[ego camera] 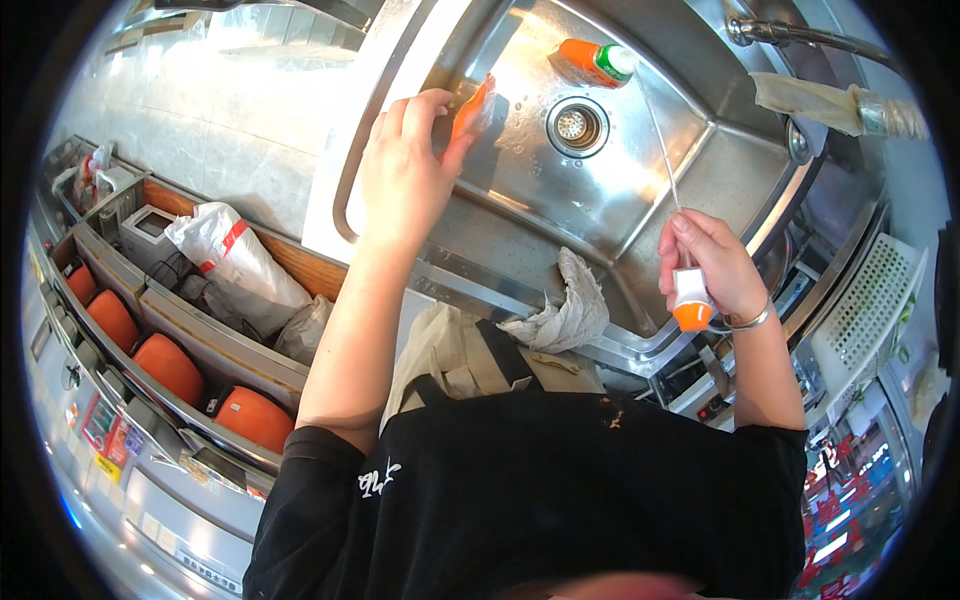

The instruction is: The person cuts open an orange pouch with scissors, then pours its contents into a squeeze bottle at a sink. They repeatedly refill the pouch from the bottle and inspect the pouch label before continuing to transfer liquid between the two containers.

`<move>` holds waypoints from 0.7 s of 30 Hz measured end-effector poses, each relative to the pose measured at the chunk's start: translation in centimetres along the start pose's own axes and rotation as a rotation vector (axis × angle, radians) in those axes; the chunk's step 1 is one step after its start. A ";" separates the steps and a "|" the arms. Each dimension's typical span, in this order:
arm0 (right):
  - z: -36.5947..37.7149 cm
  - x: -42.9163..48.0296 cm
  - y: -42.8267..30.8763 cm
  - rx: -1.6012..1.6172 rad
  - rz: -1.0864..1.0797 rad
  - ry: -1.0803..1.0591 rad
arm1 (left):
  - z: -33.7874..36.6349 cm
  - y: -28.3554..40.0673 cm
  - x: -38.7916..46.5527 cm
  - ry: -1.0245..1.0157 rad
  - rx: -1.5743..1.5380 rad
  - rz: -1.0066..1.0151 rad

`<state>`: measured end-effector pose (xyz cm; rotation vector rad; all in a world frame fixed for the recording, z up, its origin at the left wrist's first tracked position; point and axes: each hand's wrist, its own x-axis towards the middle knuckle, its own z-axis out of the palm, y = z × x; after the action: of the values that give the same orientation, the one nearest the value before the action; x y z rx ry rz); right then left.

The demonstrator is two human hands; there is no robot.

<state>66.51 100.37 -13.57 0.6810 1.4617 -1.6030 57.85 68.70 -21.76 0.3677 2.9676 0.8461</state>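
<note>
Over the left side of a stainless steel sink (517,217), my left hand (409,150) holds an orange and clear plastic packet (472,112) between thumb and fingers. My right hand (705,255) grips a thin rod-like tool (666,157) near the sink's right side; its white and orange end (691,300) points toward me, and its thin shaft reaches over the basin. An orange bottle (589,61) with a green and white top lies on its side in the basin, beyond the round drain (577,126). What the tool's far tip is like cannot be made out.
A crumpled whitish cloth (566,307) hangs over the sink's near edge. A metal faucet (795,34) and a wrapped hose end (817,101) are at upper right. A white perforated basket (866,307) stands at right. Left, a counter compartment holds a white plastic bag (240,251).
</note>
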 end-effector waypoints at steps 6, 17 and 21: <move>-0.3 -0.2 -2.7 0.155 0.000 -0.028 | 0.2 0.0 -0.1 -0.023 -0.006 0.006; -2.9 5.0 -6.9 0.525 -0.186 -0.006 | -1.1 1.4 0.4 0.198 -0.154 0.163; -4.5 9.5 -7.9 0.461 -0.180 0.008 | 0.8 5.1 0.1 0.197 -0.338 0.302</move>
<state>54.40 102.36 -18.16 0.8293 1.1904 -2.1104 58.94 73.33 -19.77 0.7644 2.8980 1.4676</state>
